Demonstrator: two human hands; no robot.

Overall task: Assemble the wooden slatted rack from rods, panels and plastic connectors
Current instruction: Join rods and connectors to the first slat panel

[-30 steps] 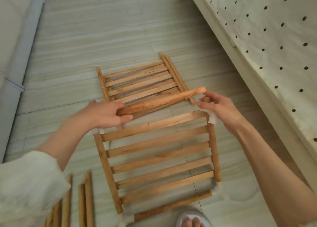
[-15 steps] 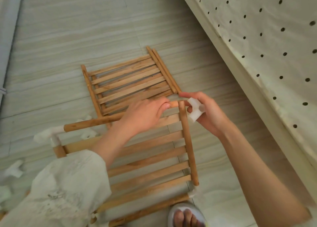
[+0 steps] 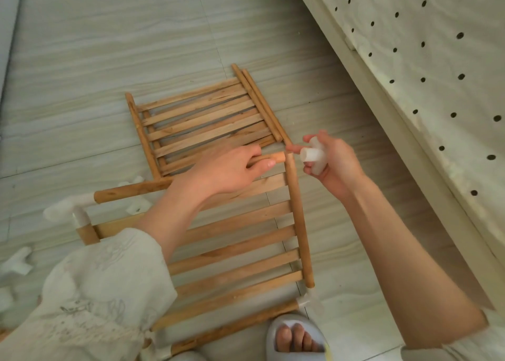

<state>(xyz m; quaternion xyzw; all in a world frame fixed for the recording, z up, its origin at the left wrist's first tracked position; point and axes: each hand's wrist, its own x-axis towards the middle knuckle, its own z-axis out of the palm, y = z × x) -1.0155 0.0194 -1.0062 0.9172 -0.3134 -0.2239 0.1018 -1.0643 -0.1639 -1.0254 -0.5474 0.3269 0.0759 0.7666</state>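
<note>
A slatted wooden panel (image 3: 240, 240) lies on the floor in front of me. My left hand (image 3: 226, 169) grips a wooden rod (image 3: 131, 191) near its right end; the rod's left end sits in a white plastic connector (image 3: 68, 207) at the panel's top-left corner. My right hand (image 3: 332, 161) holds a loose white plastic connector (image 3: 313, 155), its open socket facing the rod's free tip a short gap away. The panel's right side rod (image 3: 299, 224) runs down to another white connector (image 3: 307, 302). A rod (image 3: 232, 325) lies along the panel's near edge.
A second slatted panel (image 3: 202, 120) lies flat on the floor beyond the first. Loose white connectors (image 3: 17, 261) lie at the left and under the rod (image 3: 136, 206). A polka-dot mattress on a pale bed frame (image 3: 410, 131) fills the right. My slippered foot (image 3: 296, 339) is below.
The rod's left end went into the corner connector. My left hand slid to the rod's right end. My right hand picked up a loose connector and brought it to the rod's tip.
</note>
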